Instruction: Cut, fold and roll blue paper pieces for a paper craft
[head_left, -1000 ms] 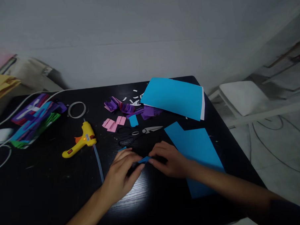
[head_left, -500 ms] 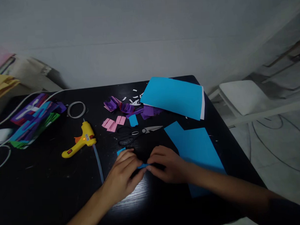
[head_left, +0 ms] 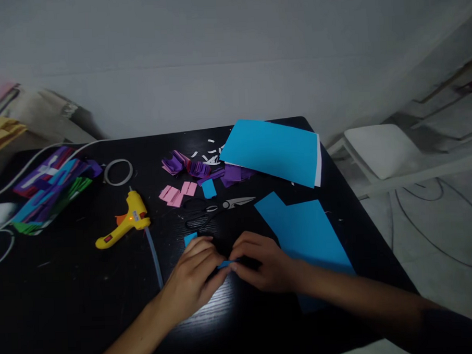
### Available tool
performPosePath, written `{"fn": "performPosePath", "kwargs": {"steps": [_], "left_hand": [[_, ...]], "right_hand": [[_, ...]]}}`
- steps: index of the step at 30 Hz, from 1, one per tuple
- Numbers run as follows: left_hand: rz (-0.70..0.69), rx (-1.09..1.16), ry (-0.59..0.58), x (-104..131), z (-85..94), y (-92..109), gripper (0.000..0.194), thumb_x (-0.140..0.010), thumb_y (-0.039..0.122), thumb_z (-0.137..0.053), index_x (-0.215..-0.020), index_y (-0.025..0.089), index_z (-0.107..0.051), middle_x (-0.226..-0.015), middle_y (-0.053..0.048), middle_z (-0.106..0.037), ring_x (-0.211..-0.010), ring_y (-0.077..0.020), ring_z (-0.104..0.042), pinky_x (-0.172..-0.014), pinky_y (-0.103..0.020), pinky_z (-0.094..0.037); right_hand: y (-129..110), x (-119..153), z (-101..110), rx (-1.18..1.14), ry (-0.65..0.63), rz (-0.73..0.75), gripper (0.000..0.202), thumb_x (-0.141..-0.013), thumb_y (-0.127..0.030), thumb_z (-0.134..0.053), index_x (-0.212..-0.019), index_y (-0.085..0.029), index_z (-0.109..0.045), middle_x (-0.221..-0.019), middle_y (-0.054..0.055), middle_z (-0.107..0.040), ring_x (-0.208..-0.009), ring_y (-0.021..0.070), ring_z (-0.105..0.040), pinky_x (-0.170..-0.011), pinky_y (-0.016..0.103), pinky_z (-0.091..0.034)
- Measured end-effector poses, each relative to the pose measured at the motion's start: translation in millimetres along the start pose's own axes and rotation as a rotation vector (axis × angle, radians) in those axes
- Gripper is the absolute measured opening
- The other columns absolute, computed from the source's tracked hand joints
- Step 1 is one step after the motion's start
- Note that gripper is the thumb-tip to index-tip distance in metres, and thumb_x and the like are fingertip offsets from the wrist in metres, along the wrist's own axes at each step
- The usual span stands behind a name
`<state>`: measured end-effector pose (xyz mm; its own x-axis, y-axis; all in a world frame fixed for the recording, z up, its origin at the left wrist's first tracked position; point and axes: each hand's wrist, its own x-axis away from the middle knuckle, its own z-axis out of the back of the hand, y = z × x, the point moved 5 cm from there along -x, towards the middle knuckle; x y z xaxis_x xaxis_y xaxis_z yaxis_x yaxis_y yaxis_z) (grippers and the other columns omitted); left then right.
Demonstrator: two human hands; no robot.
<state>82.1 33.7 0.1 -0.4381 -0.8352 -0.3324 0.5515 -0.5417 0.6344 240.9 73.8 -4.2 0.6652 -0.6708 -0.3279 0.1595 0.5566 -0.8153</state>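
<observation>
Between my two hands is a small piece of blue paper (head_left: 225,263), mostly covered by the fingers. My left hand (head_left: 195,272) pinches its left side, and my right hand (head_left: 257,262) is closed on its right side, fingertips nearly meeting. Just beyond my left fingers a blue paper piece (head_left: 190,238) lies on the black table. Scissors (head_left: 221,205) with dark handles lie past the hands, blades pointing right. A cut blue sheet (head_left: 309,231) lies partly under my right forearm.
A yellow glue gun (head_left: 132,218) with a lit orange light lies left, near a roll of tape (head_left: 118,172). Pink folded papers (head_left: 178,193), purple folded strips (head_left: 180,164), white scraps and a blue sheet stack (head_left: 272,152) sit farther back. A white cable (head_left: 58,144) crosses the left side.
Almost nothing differs. Both hands keep hold of the small blue paper at nearly the same place, and the view has shifted very slightly.
</observation>
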Motion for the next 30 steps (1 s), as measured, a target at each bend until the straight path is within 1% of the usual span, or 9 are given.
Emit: {"fn": "performPosePath", "kwargs": {"steps": [2, 8, 15, 20, 25, 28, 30], "left_hand": [[0.002, 0.007, 0.006, 0, 0.1, 0, 0.006, -0.094, 0.015, -0.061, -0.095, 0.02, -0.065, -0.077, -0.001, -0.064, -0.081, -0.0179, -0.062, -0.1, -0.044, -0.052], [0.013, 0.029, 0.027, -1, 2.5, 0, 0.01, -0.092, 0.012, -0.06, -0.096, 0.02, -0.063, -0.077, 0.0, -0.063, -0.079, -0.0168, -0.061, -0.098, -0.043, -0.052], [0.036, 0.039, 0.101, 2, 7.3, -4, 0.014, -0.09, 0.008, -0.062, -0.099, 0.019, -0.06, -0.082, -0.002, -0.064, -0.083, -0.0175, -0.061, -0.097, -0.044, -0.052], [0.071, 0.059, 0.071, 4, 7.1, -6, 0.015, -0.092, 0.006, -0.058, -0.098, 0.02, -0.059, -0.083, -0.001, -0.063, -0.084, -0.0169, -0.06, -0.1, -0.043, -0.049], [0.111, 0.068, 0.079, 5, 9.2, -8, 0.014, -0.095, 0.006, -0.053, -0.096, 0.019, -0.056, -0.083, -0.001, -0.062, -0.085, -0.0166, -0.059, -0.099, -0.042, -0.048], [0.101, 0.061, 0.087, 4, 9.3, -8, 0.015, -0.096, 0.005, -0.051, -0.092, 0.019, -0.056, -0.081, -0.001, -0.061, -0.082, -0.0161, -0.059, -0.098, -0.042, -0.048], [0.097, 0.032, 0.103, 3, 9.0, -9, 0.012, -0.095, 0.007, -0.055, -0.093, 0.019, -0.057, -0.082, -0.001, -0.062, -0.083, -0.0167, -0.059, -0.098, -0.043, -0.048]], "right_hand": [[1, -1, 1, -0.023, -0.011, -0.02, 0.004, -0.092, -0.016, -0.063, -0.094, -0.019, -0.066, -0.088, 0.005, -0.067, -0.085, 0.0148, -0.065, -0.077, 0.027, -0.054], [7, -3, 4, -0.141, 0.01, -0.126, 0.002, -0.091, -0.018, -0.064, -0.09, -0.018, -0.065, -0.087, 0.005, -0.067, -0.08, 0.0153, -0.064, -0.073, 0.028, -0.052], [16, -3, 6, -0.152, 0.016, -0.204, 0.006, -0.091, -0.022, -0.061, -0.086, -0.018, -0.06, -0.081, 0.001, -0.058, -0.069, 0.0132, -0.055, -0.063, 0.026, -0.045], [18, -5, 10, -0.165, 0.048, -0.262, 0.012, -0.093, -0.024, -0.059, -0.083, -0.018, -0.057, -0.078, 0.0, -0.057, -0.068, 0.0127, -0.053, -0.063, 0.025, -0.043], [22, -5, 12, -0.206, 0.063, -0.339, 0.014, -0.093, -0.026, -0.06, -0.082, -0.018, -0.057, -0.076, -0.001, -0.057, -0.066, 0.0118, -0.05, -0.061, 0.024, -0.041], [23, -5, 12, -0.212, 0.066, -0.348, 0.014, -0.093, -0.026, -0.061, -0.082, -0.018, -0.058, -0.075, -0.001, -0.056, -0.066, 0.0117, -0.051, -0.061, 0.024, -0.041], [23, -5, 11, -0.204, 0.067, -0.329, 0.012, -0.093, -0.025, -0.061, -0.083, -0.017, -0.059, -0.076, -0.001, -0.058, -0.067, 0.012, -0.053, -0.061, 0.024, -0.041]]}}
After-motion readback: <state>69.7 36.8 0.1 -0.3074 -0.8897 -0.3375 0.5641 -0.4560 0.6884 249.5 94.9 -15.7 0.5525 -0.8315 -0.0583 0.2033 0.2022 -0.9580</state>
